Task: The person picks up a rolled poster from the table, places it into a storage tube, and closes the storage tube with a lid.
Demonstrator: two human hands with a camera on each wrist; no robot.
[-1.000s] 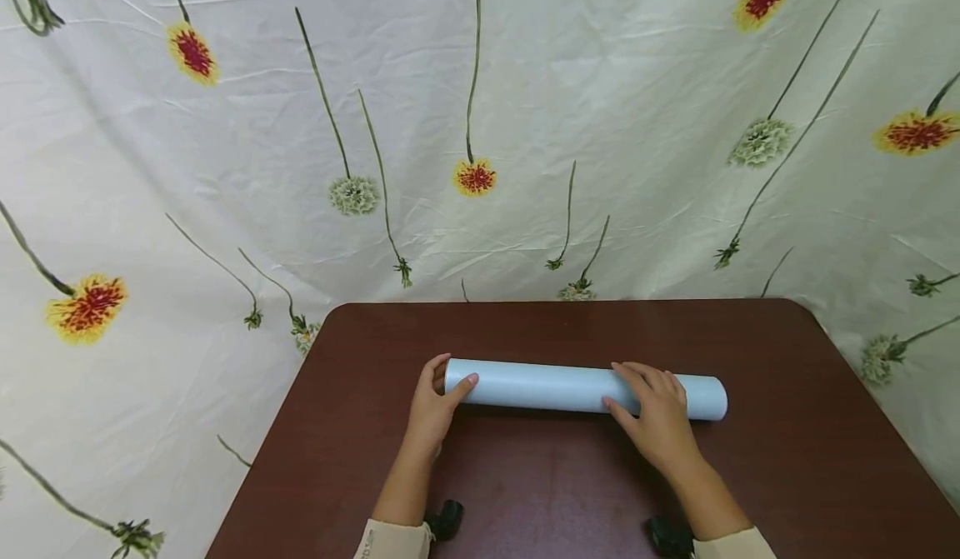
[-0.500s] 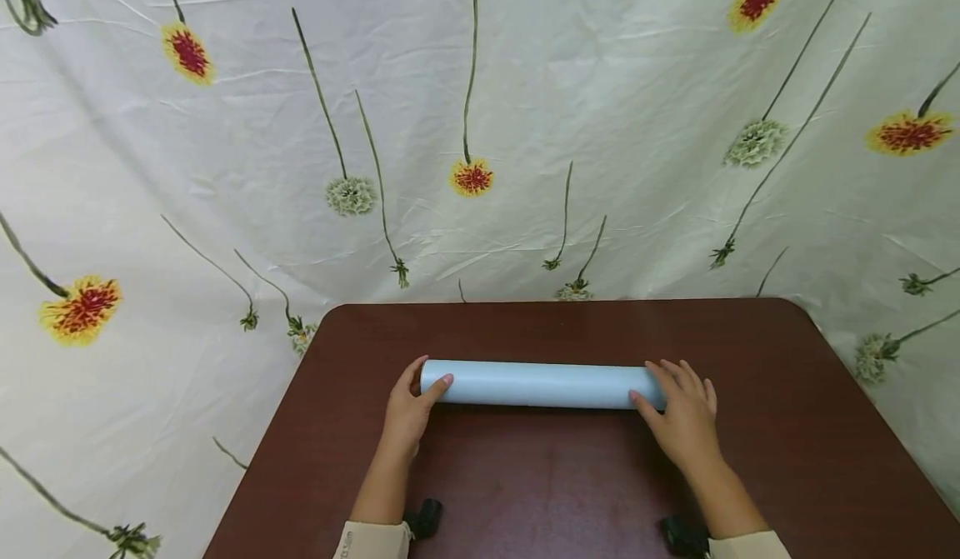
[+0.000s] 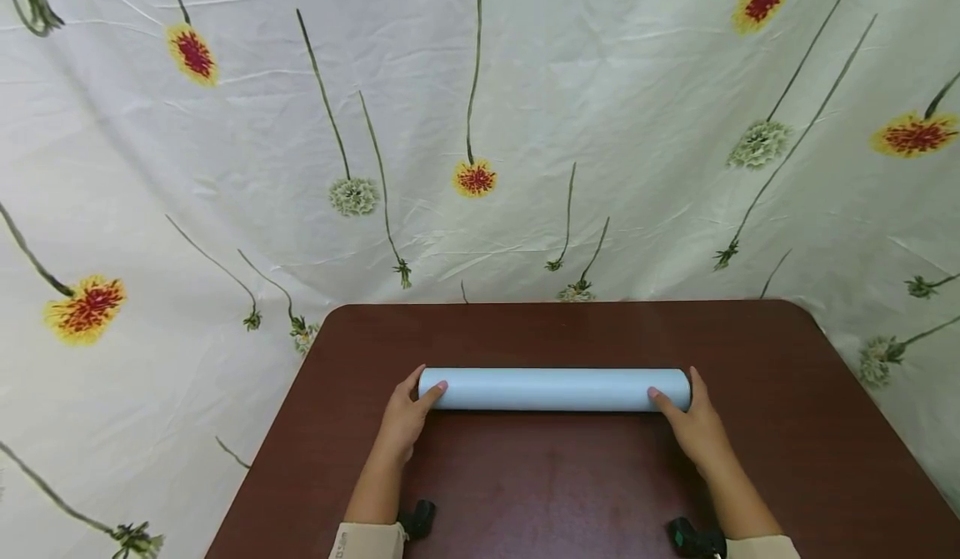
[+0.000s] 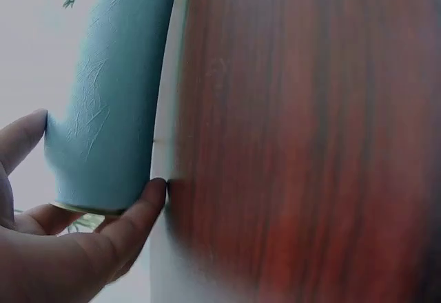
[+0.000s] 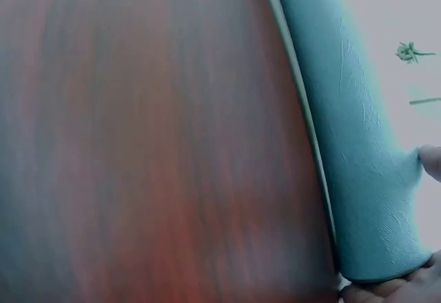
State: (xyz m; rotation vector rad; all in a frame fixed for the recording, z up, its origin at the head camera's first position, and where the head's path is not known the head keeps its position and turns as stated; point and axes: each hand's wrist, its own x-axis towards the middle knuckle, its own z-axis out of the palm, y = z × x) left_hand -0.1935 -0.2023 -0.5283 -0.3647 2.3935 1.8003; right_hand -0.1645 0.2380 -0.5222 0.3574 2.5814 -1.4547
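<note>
Item: pale blue roll (image 3: 553,389), lying flat on our counter (image 3: 570,492). Left hand (image 3: 405,417) cups one end, fingers (image 4: 141,210) curled about it; right hand (image 3: 693,426) cups the other likewise. Roll spans between both. Behind: flowered sheet (image 3: 480,126).

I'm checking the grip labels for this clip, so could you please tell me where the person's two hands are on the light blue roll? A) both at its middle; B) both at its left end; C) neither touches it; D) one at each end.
D: in the head view the left hand grips the left end of the light blue roll and the right hand grips the right end, with the roll lying on the brown table.
</note>
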